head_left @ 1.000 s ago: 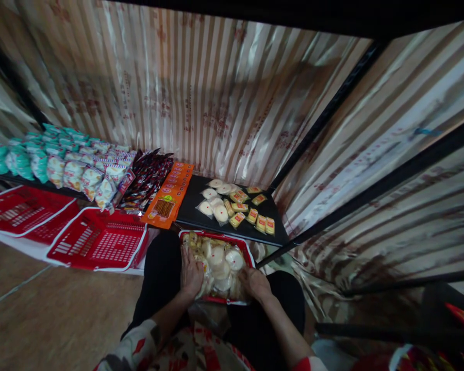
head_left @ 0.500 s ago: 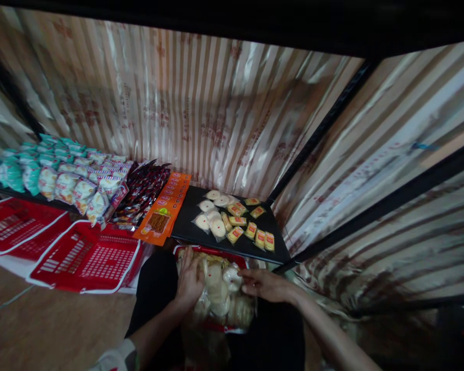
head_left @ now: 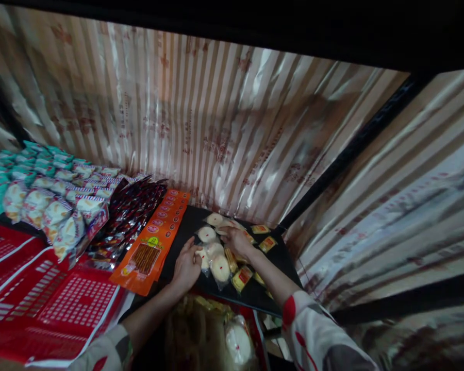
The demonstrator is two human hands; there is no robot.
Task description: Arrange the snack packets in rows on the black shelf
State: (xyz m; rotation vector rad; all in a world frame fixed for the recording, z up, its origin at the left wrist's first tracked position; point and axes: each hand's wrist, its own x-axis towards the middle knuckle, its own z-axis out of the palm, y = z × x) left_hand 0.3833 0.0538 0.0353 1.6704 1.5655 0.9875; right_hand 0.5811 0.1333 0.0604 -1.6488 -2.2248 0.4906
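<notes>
Several round white cakes (head_left: 219, 268) in clear wrappers, some with a red dot, lie on the black shelf (head_left: 189, 226). My left hand (head_left: 187, 265) is at their left edge, fingers apart and beside a wrapped cake. Over the back of the group, my right hand (head_left: 237, 242) has its fingers bent down on a round white cake, which they partly hide. Small yellow packets (head_left: 242, 278) lie right of the cakes, some behind my right forearm. Below the shelf edge, a red basket (head_left: 257, 324) holds more wrapped cakes and yellow packets.
Left of the cakes lie orange snack bags (head_left: 147, 250), dark shiny packets (head_left: 129, 211), white snack bags (head_left: 60, 211) and teal bags (head_left: 42, 162). Red baskets (head_left: 58, 309) stand at the lower left. A black post (head_left: 344, 154) slants upward at the right; striped sheeting (head_left: 216, 103) hangs behind.
Both hands have moved up and forward from the basket of cakes to the cakes on the shelf. The view has shifted closer to the shelf.
</notes>
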